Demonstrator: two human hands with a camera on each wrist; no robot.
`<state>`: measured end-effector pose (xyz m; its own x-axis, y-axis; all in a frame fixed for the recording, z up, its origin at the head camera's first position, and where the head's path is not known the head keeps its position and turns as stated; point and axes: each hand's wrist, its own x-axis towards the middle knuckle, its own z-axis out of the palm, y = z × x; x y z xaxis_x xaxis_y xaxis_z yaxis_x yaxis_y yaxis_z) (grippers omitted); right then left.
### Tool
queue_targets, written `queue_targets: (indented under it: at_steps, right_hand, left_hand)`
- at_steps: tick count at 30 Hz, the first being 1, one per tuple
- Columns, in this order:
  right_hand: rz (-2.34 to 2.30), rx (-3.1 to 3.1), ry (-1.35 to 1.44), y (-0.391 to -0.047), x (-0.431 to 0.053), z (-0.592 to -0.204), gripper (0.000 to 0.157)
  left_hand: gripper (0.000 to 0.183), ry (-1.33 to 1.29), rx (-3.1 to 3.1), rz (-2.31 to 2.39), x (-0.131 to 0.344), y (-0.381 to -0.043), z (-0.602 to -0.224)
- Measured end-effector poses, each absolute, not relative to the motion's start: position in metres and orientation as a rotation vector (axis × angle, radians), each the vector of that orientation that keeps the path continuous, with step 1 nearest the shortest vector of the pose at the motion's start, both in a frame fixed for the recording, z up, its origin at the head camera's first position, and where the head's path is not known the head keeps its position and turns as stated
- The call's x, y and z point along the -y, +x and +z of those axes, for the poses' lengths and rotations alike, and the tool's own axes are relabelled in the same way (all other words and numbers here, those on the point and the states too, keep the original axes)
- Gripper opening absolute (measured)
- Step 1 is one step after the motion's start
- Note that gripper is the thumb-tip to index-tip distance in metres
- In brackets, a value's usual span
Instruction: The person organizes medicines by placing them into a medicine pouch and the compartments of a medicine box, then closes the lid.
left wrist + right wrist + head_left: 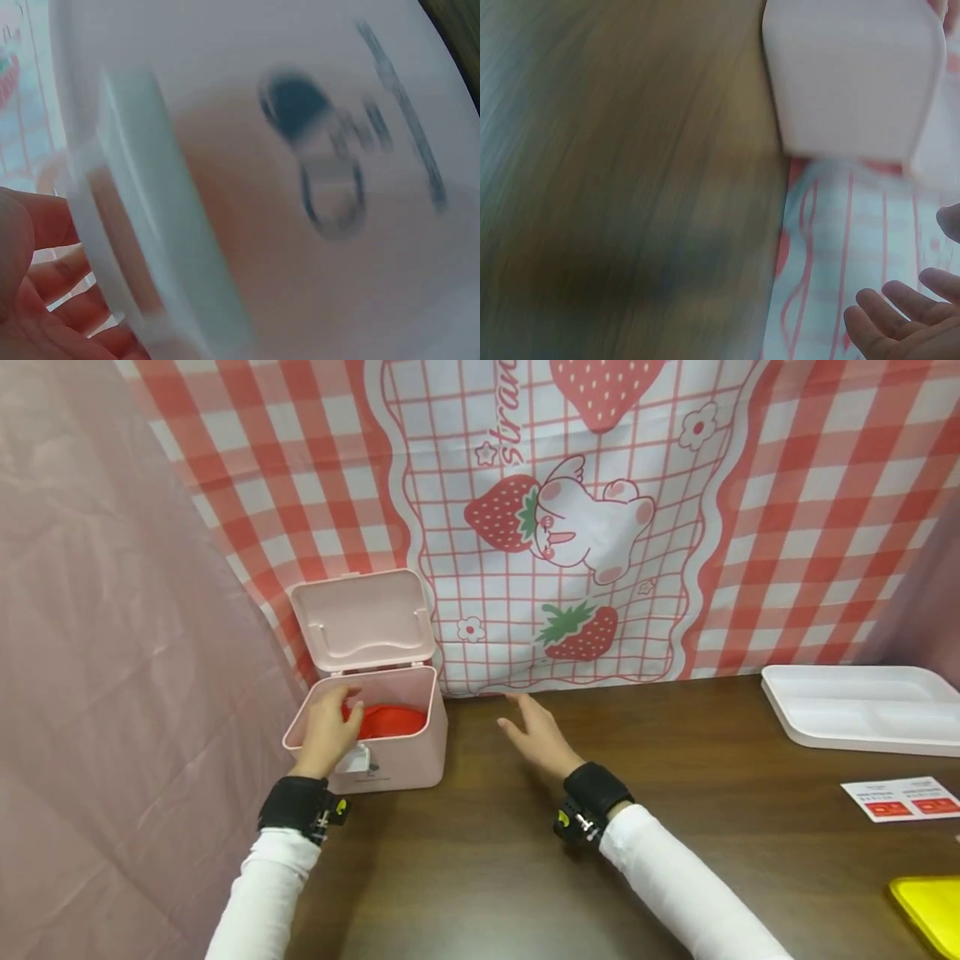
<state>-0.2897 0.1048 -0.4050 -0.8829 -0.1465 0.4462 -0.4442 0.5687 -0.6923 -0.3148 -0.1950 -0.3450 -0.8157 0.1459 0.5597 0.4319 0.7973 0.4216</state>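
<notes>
A pink lidded storage box (405, 760) stands at the back left with its lid (367, 618) tipped up against the cloth. Inside lies something red with a rounded edge (393, 721), its kind hidden by the box wall. My left hand (327, 731) reaches over the front rim beside the white latch (354, 760), fingers loosely bent and nothing between them. The left wrist view shows that latch (169, 202) close up, with the fingers (71, 277) behind it. To the right of the box, my right hand (542, 739) hovers above the table, fingers apart and holding nothing.
On the brown table (480, 877), a white divided tray (862, 739) lies at the back right. In front of it are a printed card (903, 799) and a yellow tray (933, 910) at the edge of view. A checked strawberry cloth (450, 468) hangs behind; a pink curtain (135, 693) borders the left.
</notes>
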Motion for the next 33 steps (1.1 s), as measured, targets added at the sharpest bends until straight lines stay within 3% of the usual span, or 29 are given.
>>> queue_targets:
  at_steps: [20,27,33]
  right_hand:
    - [1.016,2.44,0.037,-0.261,-0.265,-0.418,0.038]
    - [0.867,2.321,-0.264,-0.239,-0.328,-0.415,0.035]
    - [0.844,2.315,-0.575,-0.219,-0.381,-0.406,0.042]
  left_hand:
    - [0.025,-0.866,2.379,-0.703,0.06,-0.299,-0.366]
    - [0.031,-0.955,2.523,-0.801,0.006,-0.297,-0.384]
    - [0.036,-1.026,2.647,-0.846,-0.038,-0.288,-0.4]
